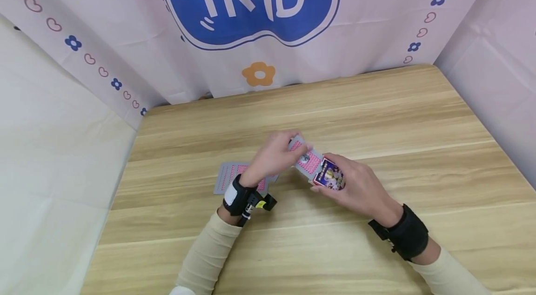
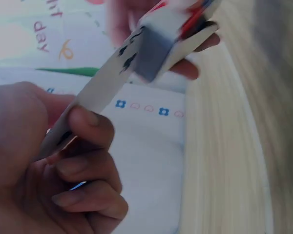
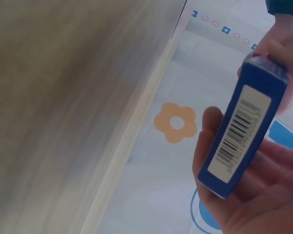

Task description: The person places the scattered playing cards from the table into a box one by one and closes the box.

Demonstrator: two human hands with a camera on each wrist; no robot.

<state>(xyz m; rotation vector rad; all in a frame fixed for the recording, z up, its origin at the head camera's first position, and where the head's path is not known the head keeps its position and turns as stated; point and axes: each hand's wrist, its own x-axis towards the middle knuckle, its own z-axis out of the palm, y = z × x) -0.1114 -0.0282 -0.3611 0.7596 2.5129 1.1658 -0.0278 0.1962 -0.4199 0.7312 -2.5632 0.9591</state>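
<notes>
The left grip point(image 1: 274, 153) pinches a card point(image 1: 311, 165); the right grip point(image 1: 359, 185) clasps a box point(image 1: 331, 176); spread cards point(image 1: 228, 177) lie left on the counter point(image 1: 377, 118).

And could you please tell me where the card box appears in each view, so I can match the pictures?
Head: card box right of centre, in the right hand.
Left wrist: top, just right of centre, partly hidden.
Right wrist: right side, barcode facing the camera.
Shared landmark: the wooden table.
</notes>
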